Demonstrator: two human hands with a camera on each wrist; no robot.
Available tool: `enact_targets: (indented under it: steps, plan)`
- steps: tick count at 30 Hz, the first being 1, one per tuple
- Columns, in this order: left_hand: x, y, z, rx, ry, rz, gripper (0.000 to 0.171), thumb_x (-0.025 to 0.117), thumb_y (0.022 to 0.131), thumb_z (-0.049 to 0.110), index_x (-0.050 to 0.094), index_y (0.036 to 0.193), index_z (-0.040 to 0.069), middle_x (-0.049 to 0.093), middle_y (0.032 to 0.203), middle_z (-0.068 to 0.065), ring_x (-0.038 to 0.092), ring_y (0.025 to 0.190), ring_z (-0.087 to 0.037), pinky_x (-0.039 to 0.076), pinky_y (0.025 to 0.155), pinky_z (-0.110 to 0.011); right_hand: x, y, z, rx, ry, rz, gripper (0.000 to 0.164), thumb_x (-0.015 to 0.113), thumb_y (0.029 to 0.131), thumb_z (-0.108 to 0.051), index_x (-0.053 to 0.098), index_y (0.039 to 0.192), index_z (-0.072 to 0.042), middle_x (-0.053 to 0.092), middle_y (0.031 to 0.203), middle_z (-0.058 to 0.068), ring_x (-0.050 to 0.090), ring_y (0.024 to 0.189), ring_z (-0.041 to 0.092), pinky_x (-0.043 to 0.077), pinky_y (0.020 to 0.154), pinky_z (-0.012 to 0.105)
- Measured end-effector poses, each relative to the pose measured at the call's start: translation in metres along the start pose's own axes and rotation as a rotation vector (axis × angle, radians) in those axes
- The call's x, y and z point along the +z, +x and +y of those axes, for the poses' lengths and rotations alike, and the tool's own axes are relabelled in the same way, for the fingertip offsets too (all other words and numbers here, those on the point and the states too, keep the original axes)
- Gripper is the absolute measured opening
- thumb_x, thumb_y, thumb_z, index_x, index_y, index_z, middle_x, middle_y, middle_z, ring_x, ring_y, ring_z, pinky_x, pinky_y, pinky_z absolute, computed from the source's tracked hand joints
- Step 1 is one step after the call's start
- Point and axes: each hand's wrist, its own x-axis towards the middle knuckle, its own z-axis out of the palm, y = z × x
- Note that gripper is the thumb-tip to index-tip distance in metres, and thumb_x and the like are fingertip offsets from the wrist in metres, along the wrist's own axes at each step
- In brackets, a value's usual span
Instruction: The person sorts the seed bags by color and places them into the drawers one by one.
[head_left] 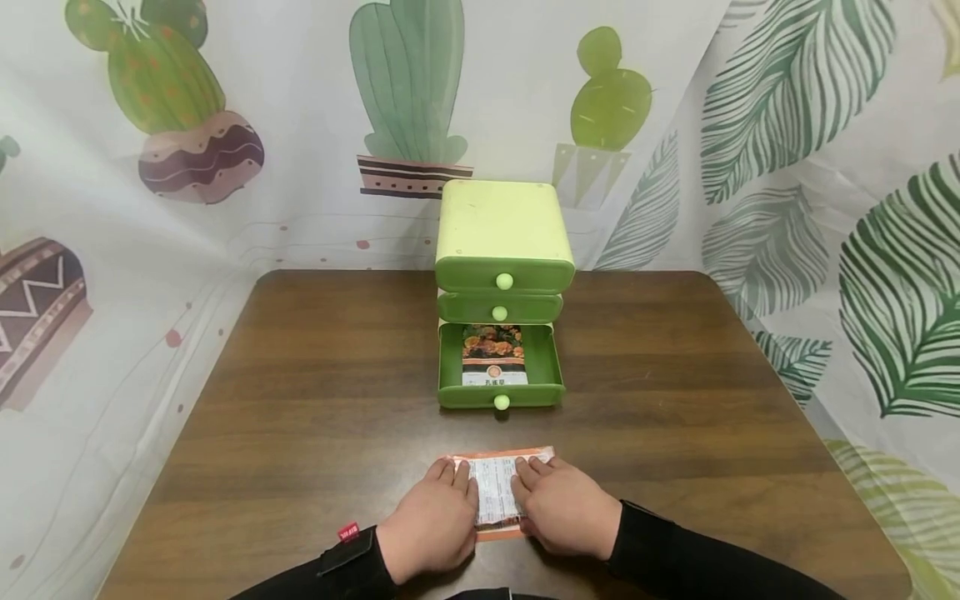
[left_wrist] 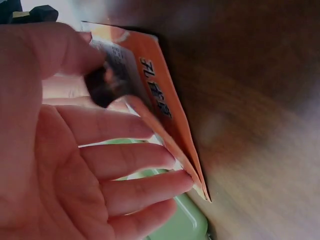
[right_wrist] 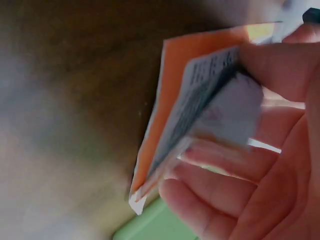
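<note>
On the table in front of me lies an orange-and-white flower seed packet (head_left: 497,492) with a printed text panel. My left hand (head_left: 435,521) holds its left side, fingers on top. Opposite it, my right hand (head_left: 566,508) holds the right side. In the left wrist view the packet (left_wrist: 162,85) looks bent over, with the thumb on the near layer and fingertips along the fold. The right wrist view shows a raised flap of the packet (right_wrist: 230,110) between thumb and fingers.
Behind the hands stands a green drawer unit (head_left: 504,221). Its bottom drawer (head_left: 543,358) is pulled out and holds another packet (head_left: 493,354) with orange flowers. The brown wooden table (head_left: 315,400) backs onto a hanging cloth (head_left: 300,125) printed with plants.
</note>
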Motion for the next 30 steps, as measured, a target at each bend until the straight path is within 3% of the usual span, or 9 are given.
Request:
enact_targets:
  steps: [3,7,9,12,16,19,21,26,30]
  plan:
    - [0.0,0.0,-0.002,-0.008,-0.009,0.015,0.055,0.058,0.091,0.041,0.067,0.124,-0.002,0.062,0.128,-0.023,0.056,0.122,-0.033,0.036,0.107,-0.048,0.005,0.002,-0.001,-0.021,-0.07,0.057,0.037,0.064,0.093,-0.029,0.069,0.118,-0.003,0.066,0.122,0.018,0.064,0.111,0.028,0.052,0.088,0.04]
    - [-0.004,-0.001,-0.007,-0.016,-0.021,0.059,0.049,0.061,0.09,0.041,0.07,0.119,0.002,0.065,0.122,-0.017,0.059,0.117,-0.031,0.037,0.106,-0.048,0.008,0.004,0.0,-0.028,-0.114,0.196,0.007,0.066,0.087,-0.015,0.066,0.09,-0.009,0.066,0.091,0.006,0.065,0.083,0.018,0.053,0.063,0.031]
    - [-0.009,-0.003,-0.012,-0.012,-0.047,0.103,0.047,0.063,0.091,0.041,0.069,0.12,0.004,0.066,0.121,-0.015,0.059,0.116,-0.03,0.037,0.105,-0.05,0.005,0.003,0.002,-0.022,-0.1,0.273,0.009,0.067,0.084,-0.01,0.059,0.08,-0.012,0.06,0.078,0.0,0.061,0.071,0.014,0.047,0.052,0.028]
    - [-0.021,-0.009,-0.02,0.019,-0.092,0.249,0.05,0.064,0.091,0.039,0.064,0.13,0.007,0.061,0.131,-0.015,0.054,0.123,-0.033,0.035,0.107,-0.053,-0.007,0.0,0.008,-0.011,-0.07,0.376,0.015,0.068,0.084,-0.007,0.056,0.078,-0.013,0.058,0.072,-0.002,0.059,0.063,0.011,0.045,0.048,0.027]
    - [-0.043,-0.016,-0.031,0.109,-0.147,0.559,0.054,0.059,0.093,0.031,0.055,0.14,0.005,0.042,0.151,-0.019,0.035,0.14,-0.039,0.028,0.111,-0.057,-0.032,-0.007,0.02,0.005,0.038,0.439,0.017,0.068,0.083,0.0,0.057,0.083,-0.012,0.056,0.07,-0.005,0.054,0.058,0.007,0.044,0.049,0.027]
    - [-0.058,-0.018,-0.036,0.195,-0.148,0.748,0.051,0.048,0.095,0.027,0.054,0.14,0.005,0.033,0.156,-0.021,0.03,0.142,-0.041,0.024,0.111,-0.06,-0.052,-0.011,0.031,0.03,0.223,0.443,0.019,0.069,0.084,0.003,0.06,0.091,-0.012,0.055,0.071,-0.008,0.051,0.058,0.004,0.044,0.05,0.025]
    - [-0.064,-0.018,-0.037,0.238,-0.131,0.797,0.052,0.043,0.094,0.025,0.054,0.141,0.006,0.031,0.157,-0.021,0.03,0.142,-0.042,0.022,0.111,-0.062,-0.065,-0.013,0.038,0.077,0.419,0.423,0.016,0.069,0.089,0.0,0.063,0.097,-0.011,0.056,0.073,-0.01,0.049,0.057,0.002,0.045,0.052,0.025]
    - [-0.064,-0.017,-0.04,0.235,-0.082,0.715,0.072,0.063,0.081,0.021,0.045,0.15,0.012,0.026,0.16,-0.019,0.024,0.146,-0.038,0.015,0.111,-0.066,-0.084,-0.016,0.051,0.237,1.01,0.295,0.016,0.064,0.099,-0.016,0.068,0.114,-0.013,0.068,0.08,-0.011,0.06,0.062,0.005,0.051,0.057,0.027]
    - [-0.062,-0.013,-0.047,0.18,-0.01,0.709,0.081,0.081,0.076,0.019,0.047,0.149,0.012,0.034,0.157,-0.015,0.029,0.144,-0.033,0.018,0.111,-0.064,-0.085,-0.016,0.055,0.188,1.391,0.18,0.023,0.059,0.102,-0.017,0.066,0.119,-0.004,0.074,0.087,0.004,0.066,0.063,0.015,0.052,0.051,0.028]
